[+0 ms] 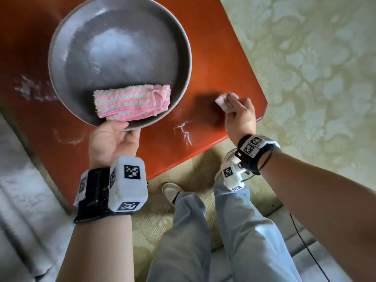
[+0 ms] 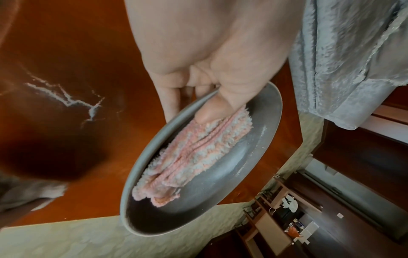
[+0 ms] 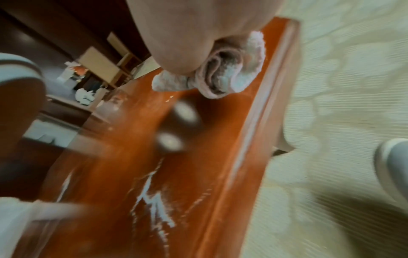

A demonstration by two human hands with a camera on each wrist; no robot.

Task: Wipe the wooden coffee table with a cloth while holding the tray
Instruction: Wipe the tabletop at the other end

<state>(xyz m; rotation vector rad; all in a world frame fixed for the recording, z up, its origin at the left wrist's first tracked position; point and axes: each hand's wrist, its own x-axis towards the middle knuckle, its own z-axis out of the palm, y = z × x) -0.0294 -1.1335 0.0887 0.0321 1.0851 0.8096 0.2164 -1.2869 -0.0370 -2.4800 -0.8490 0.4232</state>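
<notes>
My left hand (image 1: 114, 135) grips the near rim of a round grey tray (image 1: 120, 21), held above the reddish wooden coffee table (image 1: 213, 64). My thumb (image 2: 212, 110) presses onto a folded pink-and-white striped cloth (image 1: 132, 102) lying in the tray (image 2: 253, 157). My right hand (image 1: 238, 112) clutches a bunched pale cloth (image 1: 223, 100) against the table top near its right edge. In the right wrist view the wad (image 3: 223, 76) sits under my palm on the table (image 3: 154, 174). White residue streaks (image 1: 184, 131) lie between the hands.
More white smears (image 1: 30, 90) mark the table left of the tray. Pale patterned carpet (image 1: 315, 58) lies around the table. My legs in light jeans (image 1: 203, 231) and a shoe (image 1: 171, 190) stand by the near table edge. Grey upholstery (image 1: 18, 190) is at the left.
</notes>
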